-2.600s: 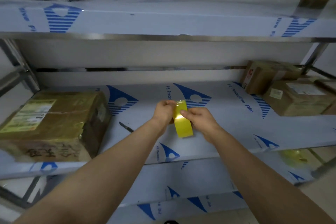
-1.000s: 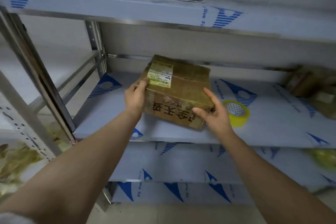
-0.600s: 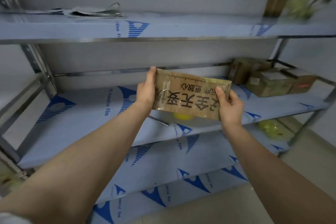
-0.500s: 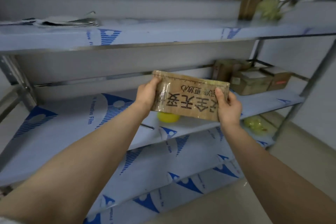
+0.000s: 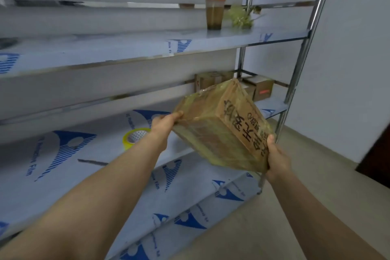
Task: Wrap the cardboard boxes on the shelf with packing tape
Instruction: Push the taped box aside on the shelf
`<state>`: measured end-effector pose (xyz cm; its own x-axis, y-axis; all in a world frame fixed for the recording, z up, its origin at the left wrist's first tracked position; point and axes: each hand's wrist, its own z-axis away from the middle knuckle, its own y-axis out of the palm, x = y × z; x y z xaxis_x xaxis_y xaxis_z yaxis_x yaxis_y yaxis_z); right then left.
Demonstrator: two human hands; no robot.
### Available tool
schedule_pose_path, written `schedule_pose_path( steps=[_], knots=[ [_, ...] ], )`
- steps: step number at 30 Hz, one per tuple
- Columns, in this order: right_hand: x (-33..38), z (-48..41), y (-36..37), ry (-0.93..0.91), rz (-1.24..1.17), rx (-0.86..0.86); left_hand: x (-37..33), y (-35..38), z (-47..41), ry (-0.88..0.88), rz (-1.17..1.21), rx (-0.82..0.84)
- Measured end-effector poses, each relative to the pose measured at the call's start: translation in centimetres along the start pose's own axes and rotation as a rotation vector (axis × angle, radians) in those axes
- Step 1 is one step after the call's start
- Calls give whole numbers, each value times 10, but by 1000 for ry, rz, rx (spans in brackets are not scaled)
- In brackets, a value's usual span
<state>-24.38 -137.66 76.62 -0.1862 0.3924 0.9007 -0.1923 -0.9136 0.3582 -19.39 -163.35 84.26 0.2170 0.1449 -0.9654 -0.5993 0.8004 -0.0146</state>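
Note:
A tape-wrapped cardboard box with black characters on one side hangs in the air, tilted, in front of the middle shelf. My left hand grips its upper left edge. My right hand holds its lower right corner, thumb on the printed side. A yellow roll of packing tape lies flat on the middle shelf, left of my left wrist. Several more cardboard boxes stand at the far right end of that shelf, partly hidden behind the held box.
An orange-lidded bottle and a green plant stand on the upper shelf. A thin dark stick lies on the middle shelf. Steel uprights bound the rack's right end; floor and a white wall lie beyond.
The box has been turned from level to tilted and carried right and lower. My view has swung right, showing the rack's right end and the tape roll left of my wrist.

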Motion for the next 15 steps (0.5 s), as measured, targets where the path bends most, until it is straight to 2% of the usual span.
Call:
schedule_pose_path(
  steps=[2, 4, 7, 10, 15],
  knots=[
    [0, -11, -20, 29, -14, -7, 4, 13, 6, -158, 0, 154],
    [3, -19, -33, 75, 28, 35, 8, 26, 6, -177, 164, 246],
    [14, -32, -45, 211, 169, 114, 8, 36, 0, -124, 303, 307],
    [26, -47, -42, 314, 108, 246, 0, 41, -8, -107, 284, 325],
    [39, -77, -2, 335, 54, 441, -17, 43, -44, -304, 176, 346]
  ],
)
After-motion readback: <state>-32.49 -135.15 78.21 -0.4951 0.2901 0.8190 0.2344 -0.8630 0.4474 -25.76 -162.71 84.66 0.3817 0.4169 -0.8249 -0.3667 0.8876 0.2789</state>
